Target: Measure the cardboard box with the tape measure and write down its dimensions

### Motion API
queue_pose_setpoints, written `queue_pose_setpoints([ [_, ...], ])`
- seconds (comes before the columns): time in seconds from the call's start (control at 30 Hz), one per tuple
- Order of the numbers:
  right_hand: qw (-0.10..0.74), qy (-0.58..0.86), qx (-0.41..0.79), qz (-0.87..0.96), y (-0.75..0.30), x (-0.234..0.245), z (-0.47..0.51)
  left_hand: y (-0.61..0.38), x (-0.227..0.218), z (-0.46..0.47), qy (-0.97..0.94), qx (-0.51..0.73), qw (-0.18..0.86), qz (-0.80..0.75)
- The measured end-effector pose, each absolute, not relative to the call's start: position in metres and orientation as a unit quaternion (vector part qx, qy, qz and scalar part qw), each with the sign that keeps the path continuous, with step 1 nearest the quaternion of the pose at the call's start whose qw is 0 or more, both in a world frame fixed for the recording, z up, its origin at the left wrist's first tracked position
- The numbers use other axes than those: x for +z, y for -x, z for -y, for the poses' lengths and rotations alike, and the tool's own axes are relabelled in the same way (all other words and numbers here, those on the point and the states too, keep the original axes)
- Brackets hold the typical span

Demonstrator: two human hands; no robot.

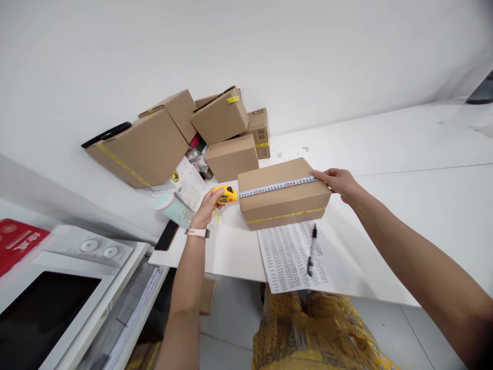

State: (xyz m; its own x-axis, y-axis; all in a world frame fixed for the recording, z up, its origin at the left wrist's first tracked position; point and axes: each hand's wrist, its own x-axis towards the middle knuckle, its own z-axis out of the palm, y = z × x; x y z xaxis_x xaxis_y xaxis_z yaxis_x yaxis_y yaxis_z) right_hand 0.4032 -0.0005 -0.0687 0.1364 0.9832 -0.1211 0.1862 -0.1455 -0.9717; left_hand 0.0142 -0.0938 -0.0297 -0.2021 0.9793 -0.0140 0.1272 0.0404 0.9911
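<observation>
A brown cardboard box (283,198) with a yellow tape strip along its near side lies on the white table. My left hand (208,205) grips a yellow tape measure (226,195) just off the box's left end. Its blade (275,188) is drawn out straight across the box's top. At the box's right edge, my right hand (339,182) pinches the blade's far end between thumb and fingers. Partly under the box is a printed sheet (287,257) covered in rows of figures, with a black-and-clear pen (312,250) lying on it.
Several cardboard boxes (221,121) are stacked against the wall at the back left. A mint-green cup (175,208) and a black phone-like slab (167,235) sit by the table's left edge. A white microwave (69,277) stands at lower left.
</observation>
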Motion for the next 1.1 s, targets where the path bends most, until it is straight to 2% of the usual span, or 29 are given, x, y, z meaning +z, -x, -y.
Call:
queue_pose_setpoints([
  [0.33,0.433,0.618,0.448,0.48,-0.402,-0.063,0.001,-0.017,-0.028,0.095,-0.47,0.51,0.421,-0.585],
  [0.53,0.401,0.641,0.438,0.487,-0.411,-0.032,-0.001,-0.031,-0.008,0.129,-0.479,0.517,0.419,-0.573],
  [0.63,0.453,0.599,0.433,0.498,-0.415,-0.008,-0.009,-0.048,-0.005,0.169,-0.511,0.462,0.481,-0.542],
  [0.7,0.482,0.561,0.431,0.517,-0.408,0.003,-0.015,-0.069,-0.014,0.197,-0.506,0.399,0.576,-0.503],
  [0.83,0.474,0.485,0.457,0.575,-0.37,0.005,-0.029,-0.132,-0.048,0.233,-0.403,0.345,0.754,-0.387],
  [0.93,0.439,0.478,0.434,0.625,-0.338,-0.005,-0.04,-0.181,-0.06,0.236,-0.335,0.426,0.762,-0.353],
  [1.1,0.393,0.485,0.322,0.712,-0.316,-0.031,-0.065,-0.229,-0.046,0.208,-0.303,0.497,0.724,-0.371],
])
